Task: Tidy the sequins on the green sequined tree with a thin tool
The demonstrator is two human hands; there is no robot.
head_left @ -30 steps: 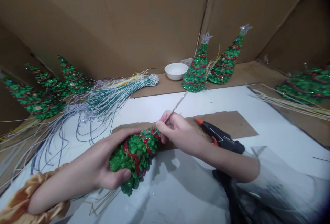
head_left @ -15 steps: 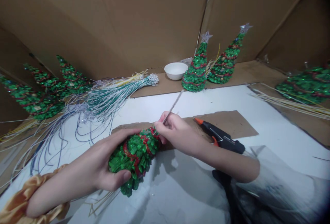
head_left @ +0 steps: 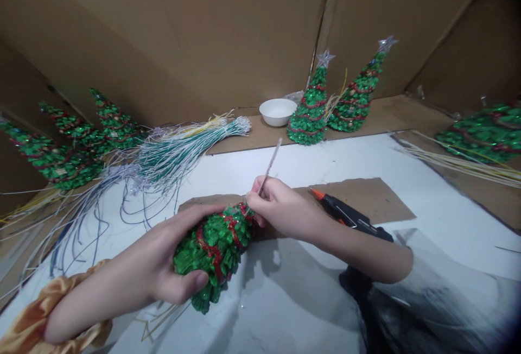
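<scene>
My left hand [head_left: 169, 261] is wrapped round a small green Christmas tree [head_left: 215, 248] with red trim, lying on its side over the white table [head_left: 285, 299]. At the tree's tip, my right hand [head_left: 280, 210] pinches a thin silvery stick [head_left: 271, 166] that points up and away from me. Both hands are closed.
A black glue gun with an orange tip [head_left: 345, 215] lies on a cardboard sheet [head_left: 378, 202] just right of my right hand. Bundles of thin wires [head_left: 171, 153], several finished trees [head_left: 73, 142], two star-topped trees [head_left: 311, 109], a white bowl [head_left: 278, 111] and cardboard walls surround the table.
The stick in my right hand has tilted more upright, its far end swinging left. The tree and my left hand have barely shifted.
</scene>
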